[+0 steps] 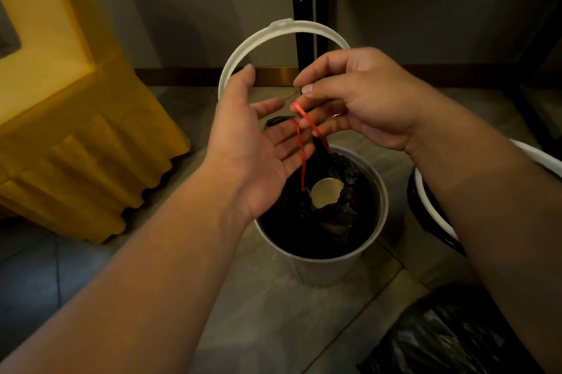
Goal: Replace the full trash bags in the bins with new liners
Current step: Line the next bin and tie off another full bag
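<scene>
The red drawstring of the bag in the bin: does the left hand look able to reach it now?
Probably yes. The left hand lies open, palm up, right beside the red drawstring, with nothing between them; the right hand pinches its upper end.

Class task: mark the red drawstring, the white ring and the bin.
Red drawstring (302, 157): head view, on the left strand.
White ring (304, 25): head view, on its top arc.
Bin (322, 270): head view, on its front wall.
</scene>
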